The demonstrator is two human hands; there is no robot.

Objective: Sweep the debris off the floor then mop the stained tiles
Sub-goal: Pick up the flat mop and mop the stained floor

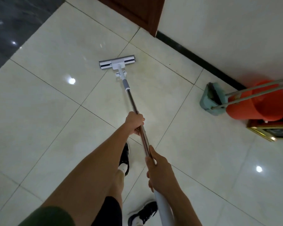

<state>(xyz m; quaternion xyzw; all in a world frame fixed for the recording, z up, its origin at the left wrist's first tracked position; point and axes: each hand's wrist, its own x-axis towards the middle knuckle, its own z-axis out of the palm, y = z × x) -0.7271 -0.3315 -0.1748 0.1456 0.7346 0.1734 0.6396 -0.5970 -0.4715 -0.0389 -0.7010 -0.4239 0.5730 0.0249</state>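
Mop [117, 63] head on tiles, ahead of both hands gripping handle.

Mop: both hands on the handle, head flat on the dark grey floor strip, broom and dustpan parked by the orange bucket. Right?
Not quite. The head view shows the mop head on the pale tiles, not the dark grey strip. The rest holds: left hand and right hand grip the handle; dustpan sits by the orange bucket.

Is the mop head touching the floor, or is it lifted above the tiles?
Touching. The head view shows the mop head lying flat on the floor with no gap or shadow under it.
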